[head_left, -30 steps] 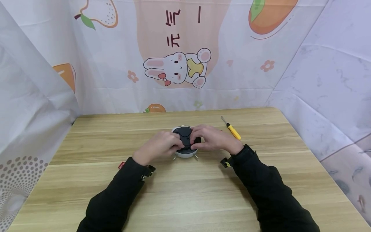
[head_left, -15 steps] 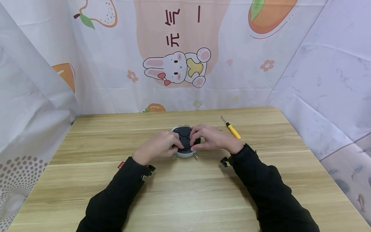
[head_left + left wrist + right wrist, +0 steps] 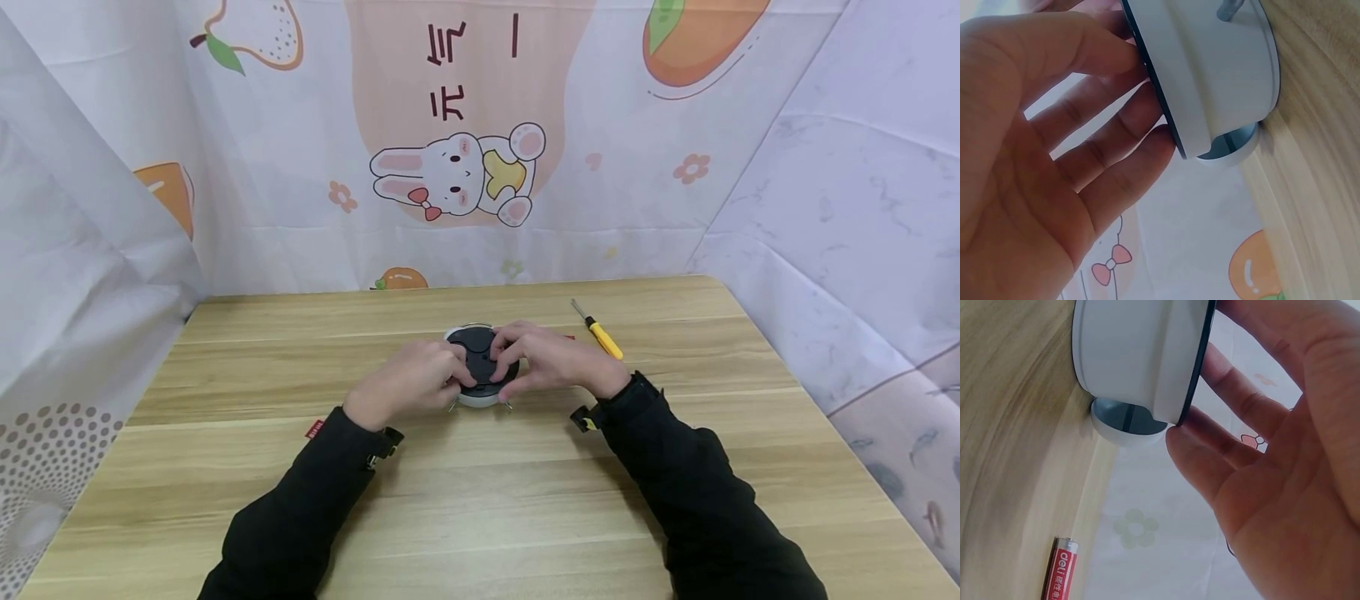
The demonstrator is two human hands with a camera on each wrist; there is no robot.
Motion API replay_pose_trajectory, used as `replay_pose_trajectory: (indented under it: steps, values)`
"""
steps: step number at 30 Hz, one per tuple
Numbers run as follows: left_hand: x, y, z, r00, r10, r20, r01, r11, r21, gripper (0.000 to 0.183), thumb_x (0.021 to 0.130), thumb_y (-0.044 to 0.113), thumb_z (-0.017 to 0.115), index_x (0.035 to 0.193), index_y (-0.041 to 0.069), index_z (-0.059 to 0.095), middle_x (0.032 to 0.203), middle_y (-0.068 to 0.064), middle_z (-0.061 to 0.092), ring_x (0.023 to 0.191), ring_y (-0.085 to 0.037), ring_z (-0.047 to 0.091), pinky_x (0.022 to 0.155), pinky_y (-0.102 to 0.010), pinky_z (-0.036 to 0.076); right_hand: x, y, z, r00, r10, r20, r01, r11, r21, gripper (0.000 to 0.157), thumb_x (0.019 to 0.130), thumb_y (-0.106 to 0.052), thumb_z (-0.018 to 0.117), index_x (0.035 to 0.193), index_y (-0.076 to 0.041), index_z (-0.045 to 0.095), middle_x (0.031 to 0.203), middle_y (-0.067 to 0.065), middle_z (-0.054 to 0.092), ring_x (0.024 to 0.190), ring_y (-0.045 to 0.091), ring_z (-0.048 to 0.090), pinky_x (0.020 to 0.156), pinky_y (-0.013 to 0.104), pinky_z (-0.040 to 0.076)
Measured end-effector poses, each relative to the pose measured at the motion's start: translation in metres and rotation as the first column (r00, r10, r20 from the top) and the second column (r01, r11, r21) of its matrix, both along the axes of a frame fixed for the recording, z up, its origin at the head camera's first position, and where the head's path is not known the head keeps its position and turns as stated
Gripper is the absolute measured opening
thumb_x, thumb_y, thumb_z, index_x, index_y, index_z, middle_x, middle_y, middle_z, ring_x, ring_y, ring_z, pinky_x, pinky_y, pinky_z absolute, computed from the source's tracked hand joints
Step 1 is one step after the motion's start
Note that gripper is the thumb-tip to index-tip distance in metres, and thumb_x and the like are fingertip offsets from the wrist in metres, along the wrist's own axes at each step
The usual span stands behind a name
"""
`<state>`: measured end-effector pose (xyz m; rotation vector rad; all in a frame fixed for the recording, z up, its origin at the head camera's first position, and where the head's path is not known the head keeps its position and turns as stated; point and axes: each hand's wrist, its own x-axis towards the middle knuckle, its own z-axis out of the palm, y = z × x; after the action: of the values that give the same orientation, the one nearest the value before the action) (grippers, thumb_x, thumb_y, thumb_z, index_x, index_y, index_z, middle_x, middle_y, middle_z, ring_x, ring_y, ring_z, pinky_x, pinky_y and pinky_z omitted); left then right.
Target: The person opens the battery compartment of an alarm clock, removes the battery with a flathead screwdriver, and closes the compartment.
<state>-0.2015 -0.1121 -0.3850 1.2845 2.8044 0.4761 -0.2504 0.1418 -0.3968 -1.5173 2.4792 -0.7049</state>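
Observation:
A round white alarm clock (image 3: 477, 400) lies face down on the table, its black back (image 3: 480, 367) facing up and its metal legs toward me. My left hand (image 3: 420, 372) touches the left part of the back with bent fingertips. In the left wrist view several fingertips (image 3: 1159, 134) meet the black plate. My right hand (image 3: 543, 358) is at the right side, fingers spread and gently bent against the back, thumb near the lower edge. The right wrist view has the little finger (image 3: 1194, 453) right at the rim. Parts of the back are hidden under the fingers.
A screwdriver (image 3: 603, 340) with a yellow handle lies beyond my right hand. A red battery (image 3: 1061, 572) lies on the table beside the clock. A printed cloth (image 3: 300, 250) hangs behind the wooden table (image 3: 480, 500).
My right thumb has moved slightly toward me and away from the fingers, near the clock's lower edge. The left hand and the clock have hardly moved.

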Motion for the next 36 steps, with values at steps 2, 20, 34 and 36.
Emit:
replay_pose_trajectory:
  steps: [2, 20, 34, 36]
  values:
    - [0.0009, 0.0008, 0.0006, 1.0, -0.004, -0.004, 0.004, 1.0, -0.004, 0.026, 0.087, 0.0, 0.065, 0.101, 0.013, 0.083, 0.099, 0.001, 0.07, 0.092, -0.014, 0.066, 0.085, -0.033, 0.055, 0.0001, -0.0004, 0.0004, 1.0, 0.0, -0.004, 0.0, 1.0, 0.001, 0.019, 0.079, -0.035, 0.088, 0.094, -0.024, 0.081, 0.117, 0.004, 0.061, 0.137, 0.034, 0.043, 0.109, 0.043, 0.042]
    - [0.0034, 0.0055, 0.0029, 0.996, -0.043, -0.083, 0.04, 0.998, -0.039, 0.022, 0.088, 0.0, 0.067, 0.091, 0.015, 0.081, 0.087, 0.005, 0.064, 0.079, -0.012, 0.059, 0.078, -0.031, 0.053, 0.002, -0.0027, 0.0047, 1.0, -0.028, -0.001, 0.028, 0.998, 0.051, 0.018, 0.081, -0.037, 0.086, 0.094, -0.025, 0.084, 0.12, 0.003, 0.06, 0.131, 0.026, 0.045, 0.104, 0.042, 0.044]
    - [0.0035, 0.0043, 0.0009, 0.999, -0.009, -0.041, 0.009, 1.0, 0.016, 0.022, 0.088, 0.0, 0.063, 0.09, 0.014, 0.08, 0.088, 0.003, 0.067, 0.079, -0.011, 0.061, 0.077, -0.029, 0.053, 0.0034, 0.0002, 0.0025, 1.0, -0.019, -0.014, 0.019, 0.999, 0.027, 0.032, 0.082, -0.045, 0.084, 0.103, -0.021, 0.077, 0.127, 0.004, 0.058, 0.13, 0.025, 0.046, 0.106, 0.042, 0.043]
    - [0.0032, 0.0039, 0.0013, 0.999, -0.009, -0.047, 0.01, 1.0, 0.013, 0.02, 0.089, 0.001, 0.063, 0.089, 0.014, 0.079, 0.087, 0.004, 0.066, 0.077, -0.011, 0.06, 0.076, -0.029, 0.053, 0.0034, 0.0007, 0.0031, 0.999, -0.031, -0.016, 0.031, 0.999, 0.034, 0.041, 0.082, -0.046, 0.083, 0.111, -0.019, 0.075, 0.132, 0.006, 0.056, 0.129, 0.025, 0.047, 0.106, 0.041, 0.044]
